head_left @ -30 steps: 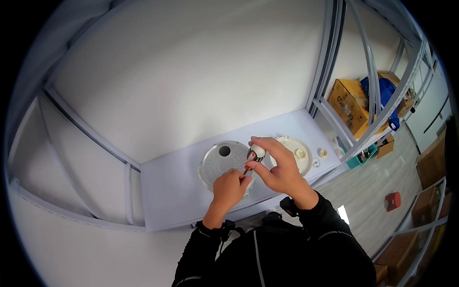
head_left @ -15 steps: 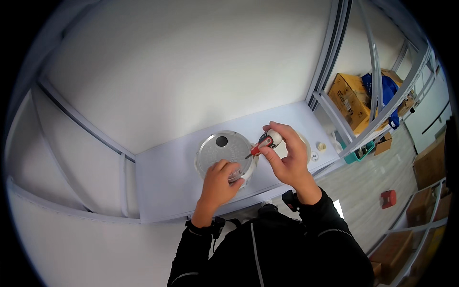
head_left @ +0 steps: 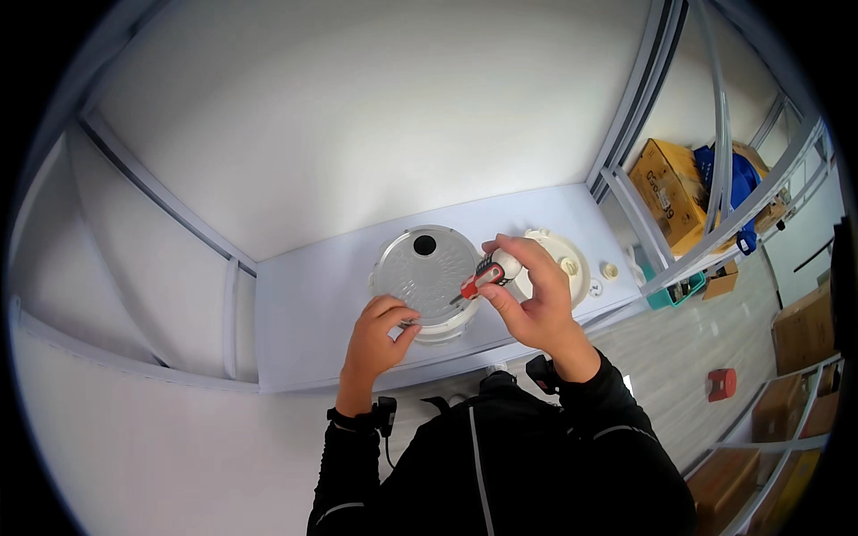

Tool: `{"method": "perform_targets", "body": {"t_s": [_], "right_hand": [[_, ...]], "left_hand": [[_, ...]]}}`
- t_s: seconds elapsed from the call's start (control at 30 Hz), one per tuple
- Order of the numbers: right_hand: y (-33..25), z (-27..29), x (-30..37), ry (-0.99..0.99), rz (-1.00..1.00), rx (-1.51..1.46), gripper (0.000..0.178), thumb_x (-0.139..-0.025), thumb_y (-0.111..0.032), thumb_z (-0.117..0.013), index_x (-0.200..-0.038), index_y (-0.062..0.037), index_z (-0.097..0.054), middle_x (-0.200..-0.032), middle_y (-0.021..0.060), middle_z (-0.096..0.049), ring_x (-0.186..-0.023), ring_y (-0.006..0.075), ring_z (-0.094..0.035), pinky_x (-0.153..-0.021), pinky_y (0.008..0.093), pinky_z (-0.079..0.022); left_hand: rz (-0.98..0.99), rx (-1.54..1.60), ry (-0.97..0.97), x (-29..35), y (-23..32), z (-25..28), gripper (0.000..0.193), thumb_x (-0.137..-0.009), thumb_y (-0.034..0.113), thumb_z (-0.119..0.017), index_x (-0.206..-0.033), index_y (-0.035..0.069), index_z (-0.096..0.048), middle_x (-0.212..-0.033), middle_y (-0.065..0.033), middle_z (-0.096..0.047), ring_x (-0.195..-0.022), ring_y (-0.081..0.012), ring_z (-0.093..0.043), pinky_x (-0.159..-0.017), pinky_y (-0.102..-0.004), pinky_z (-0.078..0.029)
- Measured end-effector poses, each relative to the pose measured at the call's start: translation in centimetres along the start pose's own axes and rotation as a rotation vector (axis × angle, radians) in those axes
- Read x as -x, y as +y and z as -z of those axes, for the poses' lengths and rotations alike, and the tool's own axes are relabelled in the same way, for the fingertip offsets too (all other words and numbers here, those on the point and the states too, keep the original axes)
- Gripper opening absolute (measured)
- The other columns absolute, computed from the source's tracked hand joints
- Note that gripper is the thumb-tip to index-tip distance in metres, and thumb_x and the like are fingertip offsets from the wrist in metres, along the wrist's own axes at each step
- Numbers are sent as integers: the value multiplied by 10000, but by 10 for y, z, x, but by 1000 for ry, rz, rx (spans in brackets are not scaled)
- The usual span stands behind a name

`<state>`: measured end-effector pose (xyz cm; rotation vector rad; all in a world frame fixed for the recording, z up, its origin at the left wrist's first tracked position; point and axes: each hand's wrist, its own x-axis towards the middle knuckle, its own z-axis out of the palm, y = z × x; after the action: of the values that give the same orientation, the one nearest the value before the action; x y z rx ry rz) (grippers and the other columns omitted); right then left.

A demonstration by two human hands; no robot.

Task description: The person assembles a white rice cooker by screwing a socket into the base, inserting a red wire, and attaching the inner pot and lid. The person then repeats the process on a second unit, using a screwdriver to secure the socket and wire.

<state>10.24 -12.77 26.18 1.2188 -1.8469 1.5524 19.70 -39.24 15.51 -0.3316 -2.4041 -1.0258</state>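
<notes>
Round grey metal lid (head_left: 423,272) at frame centre on the white tabletop (head_left: 304,304), left hand (head_left: 380,326) gripping its lower rim, right hand (head_left: 527,299) closed around a red-handled screwdriver (head_left: 481,278), white round cover (head_left: 565,259) just right.

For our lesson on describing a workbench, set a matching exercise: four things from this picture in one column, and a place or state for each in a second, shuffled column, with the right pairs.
Things
1. screwdriver with red handle
2. round grey metal disc
3. white round part
4. small white ring

Places or states
A. lies alone on the table, far right
B. held in the right hand
C. touched at its near edge by the left hand
D. behind the right hand

Pairs: 1-B, 2-C, 3-D, 4-A
</notes>
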Motion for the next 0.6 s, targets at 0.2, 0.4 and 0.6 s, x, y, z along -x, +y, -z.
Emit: {"method": "perform_targets", "body": {"t_s": [0.2, 0.4, 0.6], "right_hand": [[0, -6, 0, -21, 30, -29, 570, -877, -60, -857, -1399, -17, -633, -1211, 180, -740, -1057, 325, -734, -932, 387, -577], [0, -9, 3, -24, 23, -26, 555, -873, -60, -855, -1384, -12, -642, -1204, 188, -740, -1070, 325, -735, -928, 386, -580], [1, -8, 4, -30, 23, -18, 557, -869, -56, -853, -1380, -3, -638, -1191, 197, -738, -1029, 321, -730, -906, 385, -579]], "left_hand": [[-42, -86, 36, 2, 6, -10, 181, -767, 125, -910, -897, 85, -789, -914, -31, -696, -887, -262, -652, -795, -391, -536], [-50, -125, 156, -4, 24, -48, 232, -741, 189, -936, -827, 91, -744, -865, -29, -647, -832, -273, -616, -768, -395, -514], [-50, -240, 275, -19, 31, -79, 259, -734, 182, -940, -806, 70, -717, -845, -40, -617, -811, -280, -598, -743, -409, -501]]}}
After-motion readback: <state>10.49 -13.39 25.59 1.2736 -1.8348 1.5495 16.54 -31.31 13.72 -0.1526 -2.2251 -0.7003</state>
